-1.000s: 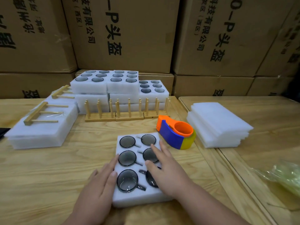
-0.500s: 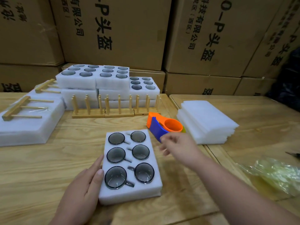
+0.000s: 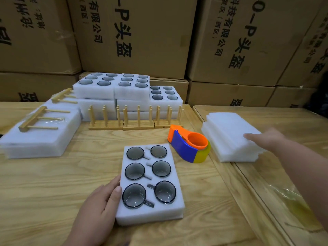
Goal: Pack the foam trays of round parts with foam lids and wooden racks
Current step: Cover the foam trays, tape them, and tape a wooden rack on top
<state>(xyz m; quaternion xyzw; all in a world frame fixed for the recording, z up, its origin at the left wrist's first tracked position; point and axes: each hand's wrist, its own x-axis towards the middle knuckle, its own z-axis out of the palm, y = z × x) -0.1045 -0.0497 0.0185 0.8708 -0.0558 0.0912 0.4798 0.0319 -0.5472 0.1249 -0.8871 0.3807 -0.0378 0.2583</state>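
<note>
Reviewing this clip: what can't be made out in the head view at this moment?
- Right hand fingertips on the foam lid stack: pale and blurred, so grip or mere touch is unclear.
- Lower foam trays: contents hidden by the trays above and the wooden racks.
- Plastic bag: contents blurred at the edge.
- Left hand: wrist cut off by the bottom edge.

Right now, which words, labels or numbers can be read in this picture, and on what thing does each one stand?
"O-P头盔": printed sideways on the middle cardboard box and the right cardboard box.
"科技有限公司 (西区)": smaller print on those same two boxes.
Print on the left box and the lower boxes: cut off or blurred, not readable.
Foam trays, tape dispenser: no text.
</note>
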